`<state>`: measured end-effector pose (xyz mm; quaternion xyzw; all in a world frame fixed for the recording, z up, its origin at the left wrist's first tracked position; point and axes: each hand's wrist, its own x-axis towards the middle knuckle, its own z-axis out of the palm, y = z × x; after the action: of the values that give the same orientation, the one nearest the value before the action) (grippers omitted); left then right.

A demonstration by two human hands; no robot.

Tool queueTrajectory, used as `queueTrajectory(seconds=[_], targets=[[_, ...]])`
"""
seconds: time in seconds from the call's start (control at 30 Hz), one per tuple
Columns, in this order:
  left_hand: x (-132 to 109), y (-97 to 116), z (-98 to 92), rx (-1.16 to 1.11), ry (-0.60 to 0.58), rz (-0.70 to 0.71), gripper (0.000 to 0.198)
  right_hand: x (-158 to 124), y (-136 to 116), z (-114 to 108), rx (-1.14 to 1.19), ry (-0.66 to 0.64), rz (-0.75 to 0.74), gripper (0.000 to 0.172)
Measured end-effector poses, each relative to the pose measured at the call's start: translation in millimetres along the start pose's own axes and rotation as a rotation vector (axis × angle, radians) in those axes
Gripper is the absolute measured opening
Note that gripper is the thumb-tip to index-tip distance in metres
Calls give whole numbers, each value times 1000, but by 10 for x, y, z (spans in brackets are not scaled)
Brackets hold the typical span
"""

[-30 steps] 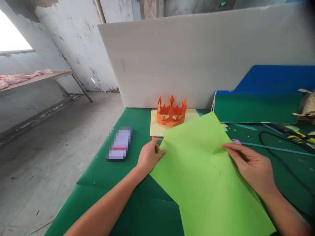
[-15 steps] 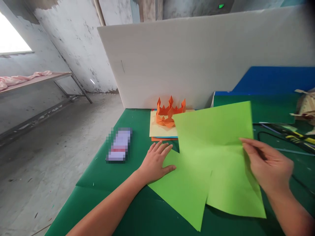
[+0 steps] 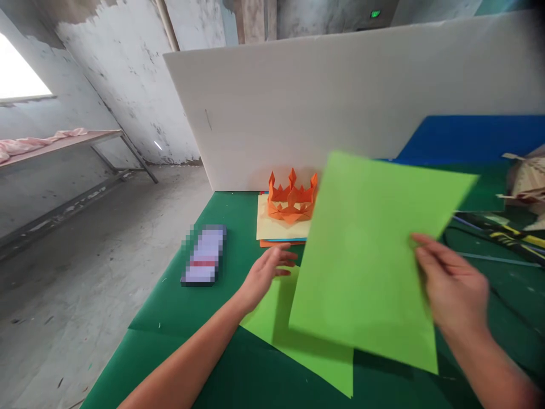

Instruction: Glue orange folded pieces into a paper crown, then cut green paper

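My right hand [image 3: 453, 287] pinches the right edge of a light green paper sheet [image 3: 374, 255] and holds it lifted and tilted above the green table cover [image 3: 183, 312]. A second light green sheet [image 3: 310, 355] lies flat on the table beneath it. My left hand [image 3: 266, 270] hovers with fingers spread over the left corner of that lower sheet, slightly blurred. Behind, an orange folded paper crown [image 3: 293, 196] stands on a small stack of coloured paper [image 3: 276, 230].
A white board [image 3: 340, 96] stands upright along the table's far edge. A pixelated flat object [image 3: 204, 255] lies left of the paper stack. Blue and green sheets [image 3: 472, 139], a black cable [image 3: 502, 301] and tools lie at right. The table's left edge drops to a concrete floor.
My right hand has lifted the top green sheet off the lower one and raised it up and rightward. My left hand went from pressing the paper to hovering with spread fingers.
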<state>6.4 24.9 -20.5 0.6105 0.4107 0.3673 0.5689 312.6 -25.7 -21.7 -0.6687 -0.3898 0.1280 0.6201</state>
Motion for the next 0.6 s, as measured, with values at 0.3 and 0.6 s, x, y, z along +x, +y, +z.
queueTrajectory(seconds=[0.3, 0.6], targets=[[-22, 97, -339, -409, -69, -233, 64, -387, -68, 270, -102, -695, -79, 40], [5, 98, -381, -401, 180, -356, 34, -375, 14, 224, -41, -918, -44, 42]])
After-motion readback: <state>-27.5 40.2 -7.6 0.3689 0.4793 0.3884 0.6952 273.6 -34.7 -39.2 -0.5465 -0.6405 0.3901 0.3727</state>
